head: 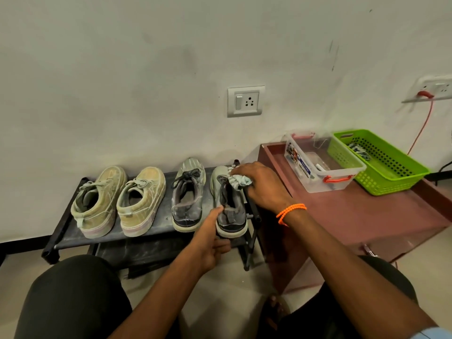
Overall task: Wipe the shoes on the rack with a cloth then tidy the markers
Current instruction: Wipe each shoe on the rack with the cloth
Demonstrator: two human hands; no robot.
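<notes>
Grip: right hand (263, 185) closed on bunched cloth (238, 181), pressed to toe of rightmost grey shoe (228, 204); left hand (212, 237) clasps its heel. Location: rack (63, 231), right end. Long axis: heel toward person, toe toward wall; right hand nearer toe.

Your single head camera looks forward and steeply down from above your knees, close over the shoe rack (73, 231) against the wall, the red table (354, 211) just beyond your right-hand fingers (244, 168).
</notes>
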